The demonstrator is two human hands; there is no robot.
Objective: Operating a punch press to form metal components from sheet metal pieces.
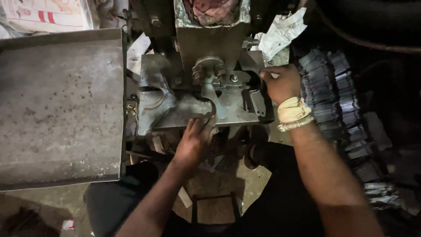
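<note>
Reaching under the press die (210, 70), the left hand (193, 142) pinches a metal blank (197, 107); a ram stroke could crush its fingers. The right hand (280, 83) grips a lever (256, 98), fingers closed.

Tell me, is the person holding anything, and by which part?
The left hand pinches a thin metal piece by its near edge on the press bed. The right hand rests at the machine's right side; any grip there is hidden.
</note>
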